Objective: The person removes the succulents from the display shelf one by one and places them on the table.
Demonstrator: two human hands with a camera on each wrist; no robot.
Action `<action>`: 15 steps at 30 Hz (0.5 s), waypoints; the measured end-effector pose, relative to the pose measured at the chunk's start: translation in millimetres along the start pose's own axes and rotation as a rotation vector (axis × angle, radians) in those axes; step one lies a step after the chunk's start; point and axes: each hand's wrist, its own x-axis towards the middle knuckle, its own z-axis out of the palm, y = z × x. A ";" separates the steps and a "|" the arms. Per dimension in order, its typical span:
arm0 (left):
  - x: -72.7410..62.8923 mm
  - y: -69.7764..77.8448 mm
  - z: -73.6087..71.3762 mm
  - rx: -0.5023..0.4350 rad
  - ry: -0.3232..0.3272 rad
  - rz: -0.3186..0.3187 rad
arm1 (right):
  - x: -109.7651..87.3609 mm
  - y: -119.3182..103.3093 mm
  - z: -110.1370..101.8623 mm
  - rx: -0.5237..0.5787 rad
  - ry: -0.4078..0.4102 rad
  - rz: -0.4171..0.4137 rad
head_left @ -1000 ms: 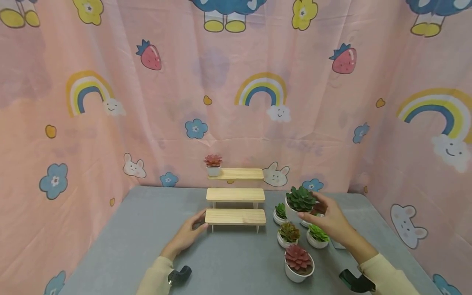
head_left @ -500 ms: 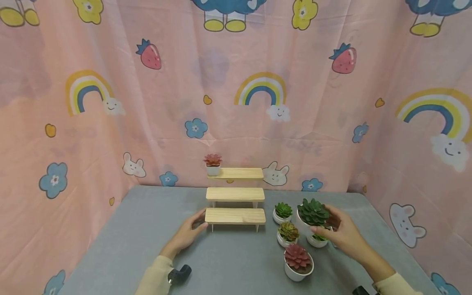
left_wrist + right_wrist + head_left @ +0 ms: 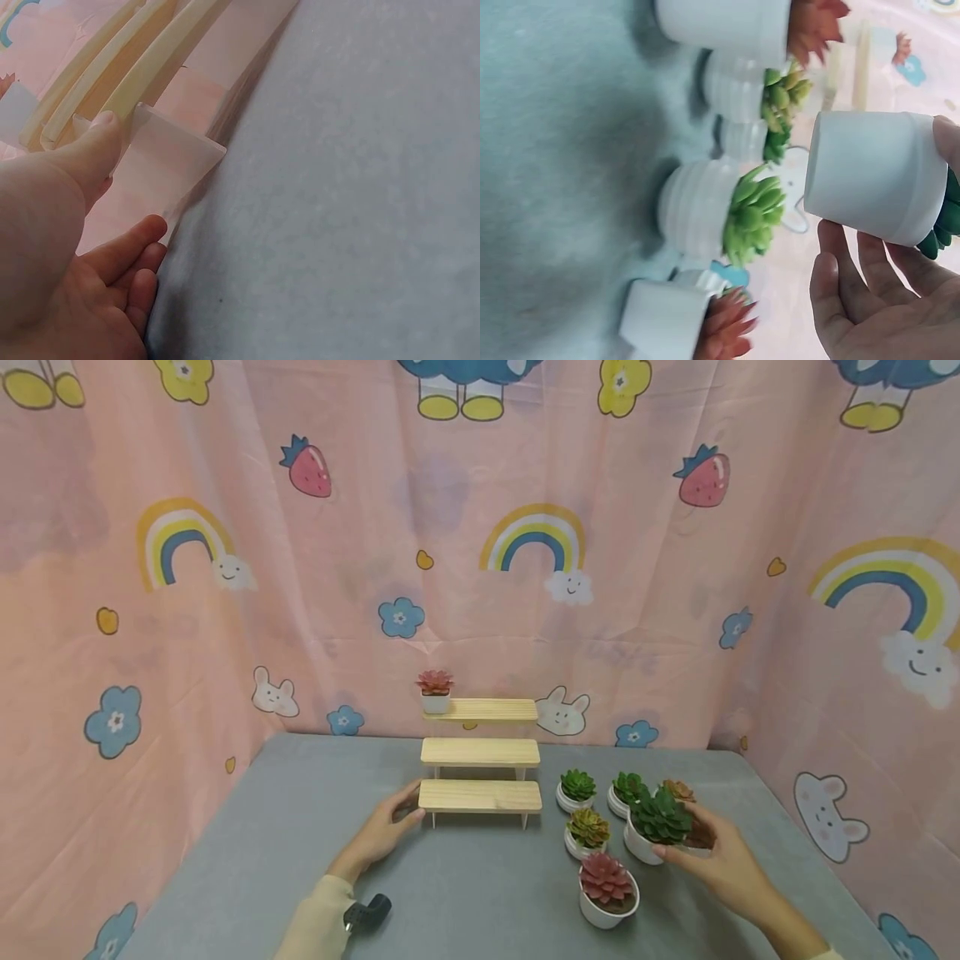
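Note:
In the head view my right hand (image 3: pixel 731 864) holds a dark green potted succulent (image 3: pixel 660 817) among the other pots at the right. Its white pot (image 3: pixel 874 176) hangs clear of the table between thumb and fingers in the right wrist view. My left hand (image 3: pixel 378 831) grips the left end of the lowest board on a three-step wooden stand (image 3: pixel 480 795). The left wrist view shows the thumb (image 3: pixel 105 142) on the board's end and other fingers bent beside the clear leg. A small red succulent (image 3: pixel 435 692) sits on the top step's left end.
Near the right hand stand a red succulent (image 3: pixel 606 878), a yellowish one (image 3: pixel 588 828), a green one (image 3: pixel 577 785), another green one (image 3: pixel 628 787) and an orange one (image 3: pixel 678 790). A bright green succulent (image 3: pixel 754 214) shows in the right wrist view. Behind the grey table (image 3: pixel 300 793) hangs a pink curtain (image 3: pixel 337 610).
The right hand has carried the dark green succulent rightward and toward me, uncovering green and orange plants at the back. The left hand has stayed on the stand.

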 end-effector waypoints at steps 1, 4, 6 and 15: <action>0.5 -0.2 -0.2 -0.002 0.000 -0.001 | -0.4 2.5 0.2 -0.001 -0.002 0.008; 0.9 -1.0 -0.6 -0.004 -0.001 0.002 | -2.3 8.8 0.4 0.006 -0.003 0.026; 0.7 -2.1 -0.7 -0.002 -0.003 0.006 | -4.2 12.7 0.2 0.009 -0.005 0.051; -0.5 -0.9 -1.1 0.014 0.001 0.018 | -12.3 24.4 4.8 -0.006 0.016 0.121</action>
